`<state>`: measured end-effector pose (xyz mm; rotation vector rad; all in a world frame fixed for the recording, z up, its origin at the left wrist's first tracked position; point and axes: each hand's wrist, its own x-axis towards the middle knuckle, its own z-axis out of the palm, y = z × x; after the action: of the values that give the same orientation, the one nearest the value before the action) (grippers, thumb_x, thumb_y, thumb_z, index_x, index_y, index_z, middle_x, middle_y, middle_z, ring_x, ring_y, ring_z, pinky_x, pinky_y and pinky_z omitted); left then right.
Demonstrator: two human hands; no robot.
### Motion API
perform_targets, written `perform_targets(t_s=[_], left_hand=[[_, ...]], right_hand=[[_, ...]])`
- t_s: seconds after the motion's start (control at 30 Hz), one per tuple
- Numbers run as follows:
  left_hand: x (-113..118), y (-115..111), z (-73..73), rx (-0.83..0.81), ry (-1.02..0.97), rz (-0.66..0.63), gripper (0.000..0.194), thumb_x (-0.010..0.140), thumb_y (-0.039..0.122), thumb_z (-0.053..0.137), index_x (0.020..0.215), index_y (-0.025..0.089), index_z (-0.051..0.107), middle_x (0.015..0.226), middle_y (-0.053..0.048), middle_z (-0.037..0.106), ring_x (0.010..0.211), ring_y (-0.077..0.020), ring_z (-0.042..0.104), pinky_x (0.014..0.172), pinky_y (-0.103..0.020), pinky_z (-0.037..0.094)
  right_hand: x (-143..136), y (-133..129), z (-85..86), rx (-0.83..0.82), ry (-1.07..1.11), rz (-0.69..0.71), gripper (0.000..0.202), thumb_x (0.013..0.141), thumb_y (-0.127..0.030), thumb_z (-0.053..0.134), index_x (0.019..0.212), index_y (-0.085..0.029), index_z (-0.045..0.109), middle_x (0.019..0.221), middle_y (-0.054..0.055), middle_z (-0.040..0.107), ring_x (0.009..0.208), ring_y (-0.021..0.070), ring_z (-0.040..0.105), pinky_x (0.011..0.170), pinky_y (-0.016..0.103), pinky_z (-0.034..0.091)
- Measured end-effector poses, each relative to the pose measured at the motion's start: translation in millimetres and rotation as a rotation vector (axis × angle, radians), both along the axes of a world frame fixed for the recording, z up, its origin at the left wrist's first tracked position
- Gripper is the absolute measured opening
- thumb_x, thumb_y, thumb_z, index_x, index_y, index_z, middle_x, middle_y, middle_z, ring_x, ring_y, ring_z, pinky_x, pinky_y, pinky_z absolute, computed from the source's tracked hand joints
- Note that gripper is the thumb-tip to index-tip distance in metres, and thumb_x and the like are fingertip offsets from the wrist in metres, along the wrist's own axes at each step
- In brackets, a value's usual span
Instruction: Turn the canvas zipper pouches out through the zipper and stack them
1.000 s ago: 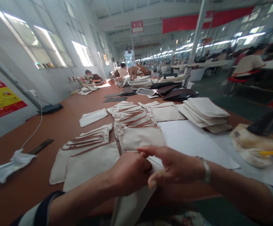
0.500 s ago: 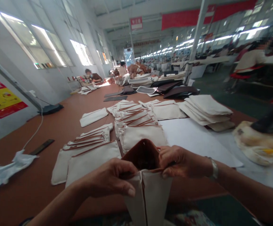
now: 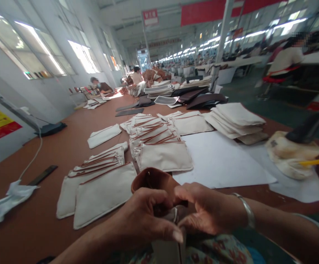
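Close to my body, both hands grip a fabric pouch with a brown lining [image 3: 154,178] and a cream outer side [image 3: 163,251]. A vertical seam runs down the side facing me. My left hand [image 3: 144,216] is closed on the left of the rim, its thumb lying over the cream side. Opposite it, my right hand [image 3: 210,207] pinches the rim near the top of the seam. The two hands almost meet and cover much of the pouch's mouth. Cream pieces with brown edging [image 3: 104,192] lie just beyond my left hand.
More overlapping cream pieces [image 3: 163,156] lie mid-table beside white paper [image 3: 225,161]. At right are a cream stack [image 3: 239,119] and a stained cloth bundle [image 3: 288,154] with a yellow stick. A dark flat bar [image 3: 42,175] lies left. Other people sit farther off.
My hands have drawn closer together, and the pouch's mouth has narrowed between them. The pouch's cream side is now more hidden. The whole view has shifted slightly.
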<state>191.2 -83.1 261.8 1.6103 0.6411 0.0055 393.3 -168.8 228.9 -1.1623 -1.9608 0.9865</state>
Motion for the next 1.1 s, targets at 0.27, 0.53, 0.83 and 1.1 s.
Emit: perform_targets(t_s=[0.27,0.53,0.83,1.1], left_hand=[[-1,7,-9.8,-0.055,-0.015,-0.04,0.035,0.077,0.044,0.077,0.079,0.011,0.065,0.065,0.003,0.048,0.061,-0.0094,0.037,0.054,-0.022,0.025],[-1,0,-9.0,0.142,0.109,-0.008,0.029,0.088,0.04,0.062,0.08,0.012,0.063,0.064,0.004,0.044,0.06,-0.0094,0.035,0.05,-0.022,0.023],[2,-6,-9.3,0.322,0.187,0.03,0.023,0.084,0.028,0.056,0.079,0.01,0.07,0.061,0.004,0.047,0.056,-0.009,0.034,0.047,-0.021,0.024],[-5,-3,-23.2,-0.298,-0.002,0.155,0.023,0.068,0.03,0.071,0.078,0.009,0.069,0.062,0.0,0.058,0.051,-0.0088,0.044,0.049,-0.02,0.031]], right_hand=[[3,0,-2.9,-0.109,0.138,0.033,0.028,0.08,-0.032,0.072,0.091,-0.013,0.055,0.071,-0.004,0.05,0.058,0.0068,0.039,0.046,0.014,0.03],[-3,0,-9.8,-0.11,0.166,-0.081,0.025,0.081,-0.033,0.071,0.091,-0.015,0.056,0.076,-0.002,0.054,0.065,0.01,0.044,0.052,0.018,0.035],[-12,1,-21.3,0.177,0.143,-0.131,0.007,0.087,-0.02,0.06,0.084,-0.014,0.06,0.073,0.001,0.058,0.063,0.0112,0.048,0.056,0.022,0.038],[0,-4,-17.6,0.741,-0.269,0.06,0.016,0.092,-0.019,0.048,0.083,-0.018,0.062,0.069,0.002,0.05,0.059,0.0139,0.042,0.053,0.028,0.03]])
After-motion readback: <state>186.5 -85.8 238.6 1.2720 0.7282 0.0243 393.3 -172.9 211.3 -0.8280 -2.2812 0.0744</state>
